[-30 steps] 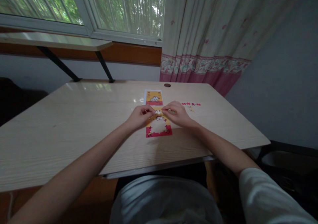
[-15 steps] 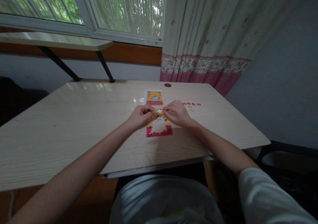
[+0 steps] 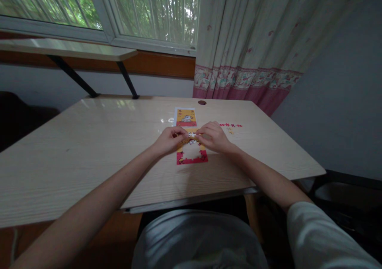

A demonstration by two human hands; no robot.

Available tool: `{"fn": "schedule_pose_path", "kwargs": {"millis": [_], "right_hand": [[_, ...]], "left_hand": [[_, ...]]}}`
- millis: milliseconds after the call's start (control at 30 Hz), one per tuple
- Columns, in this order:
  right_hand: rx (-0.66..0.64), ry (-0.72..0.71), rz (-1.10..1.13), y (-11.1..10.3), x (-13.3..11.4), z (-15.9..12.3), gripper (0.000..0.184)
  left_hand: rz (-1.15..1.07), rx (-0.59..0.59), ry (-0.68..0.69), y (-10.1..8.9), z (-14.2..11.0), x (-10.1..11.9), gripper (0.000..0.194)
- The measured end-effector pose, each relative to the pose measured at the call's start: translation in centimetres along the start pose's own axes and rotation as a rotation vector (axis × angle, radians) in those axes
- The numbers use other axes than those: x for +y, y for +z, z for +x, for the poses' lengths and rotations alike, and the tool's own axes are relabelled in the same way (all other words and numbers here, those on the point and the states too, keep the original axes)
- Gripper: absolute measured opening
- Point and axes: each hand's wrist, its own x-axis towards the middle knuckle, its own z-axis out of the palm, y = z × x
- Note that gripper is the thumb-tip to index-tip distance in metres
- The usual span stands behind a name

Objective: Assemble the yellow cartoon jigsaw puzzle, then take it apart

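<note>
A small white puzzle piece (image 3: pixel 191 135) is pinched between my two hands, above the upper part of a jigsaw puzzle (image 3: pixel 182 160). My left hand (image 3: pixel 170 140) grips it from the left with thumb and forefinger. From the right, my right hand (image 3: pixel 215 137) has its fingertips closed on the same piece. The puzzle has a yellow and red border joined up, with a gap in its middle where the table shows. Just beyond lies a reference picture (image 3: pixel 186 117) of a white animal on yellow and red. My fingers hide part of the puzzle's top.
A row of red puzzle pieces (image 3: pixel 231 125) lies right of my right hand, with a yellow piece (image 3: pixel 230 131) below it. A raised shelf (image 3: pixel 119 55) on black legs stands at the back left of the wooden table (image 3: pixel 89 149). Behind hangs a curtain (image 3: pixel 238 46).
Both hands stay almost in place, still pinching the white piece over the puzzle. The whole view has shifted very slightly.
</note>
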Motion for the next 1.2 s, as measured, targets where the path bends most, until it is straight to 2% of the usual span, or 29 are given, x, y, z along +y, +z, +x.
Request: {"fn": "schedule_pose_path", "kwargs": {"millis": [100,167,300,367,533,667,1200], "right_hand": [[-0.013,0.063,0.070,-0.1,0.0,0.0,0.018],[-0.091,0.115,0.152,0.1,0.1,0.0,0.015],[-0.332,0.197,0.254,0.6,0.3,-0.2,0.009],[-0.380,0.213,0.254,0.9,0.3,-0.3,0.009],[-0.380,0.258,0.233,1.3,0.3,-0.3,0.010],[-0.378,0.272,0.203,1.3,0.3,-0.3,0.009],[-0.390,0.110,0.135,1.5,0.4,-0.3,0.014]], "left_hand": [[0.141,0.007,0.034,-0.6,0.0,0.4,0.017],[0.278,-0.016,0.096,-1.2,-0.1,0.8,0.017],[0.451,-0.159,0.230,-2.1,-0.4,1.3,0.027],[0.511,-0.230,0.262,-2.2,-0.6,1.3,0.031],[0.652,-0.352,0.326,-2.0,-0.6,1.1,0.034],[0.729,-0.396,0.340,-2.0,-0.6,1.1,0.035],[0.795,-0.405,0.368,-1.9,-0.7,1.2,0.032]]}}
